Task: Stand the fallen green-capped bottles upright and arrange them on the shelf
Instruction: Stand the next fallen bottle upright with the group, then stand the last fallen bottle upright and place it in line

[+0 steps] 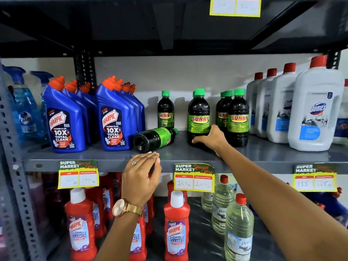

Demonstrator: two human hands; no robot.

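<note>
Left grip: my fingers loosely spread, holding nothing, at the shelf edge.
Fallen bottle: just beyond, on its side, green cap pointing right and back.
Right grip: my hand wrapped around the base of an upright bottle.
Behind: more green-capped bottles standing.

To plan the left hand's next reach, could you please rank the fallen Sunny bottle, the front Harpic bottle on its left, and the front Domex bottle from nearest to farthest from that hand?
From the left hand:
1. Fallen Sunny bottle, just above the fingertips, mid-shelf.
2. Front Harpic bottle, up and to the left.
3. Front Domex bottle, far right end.
</note>
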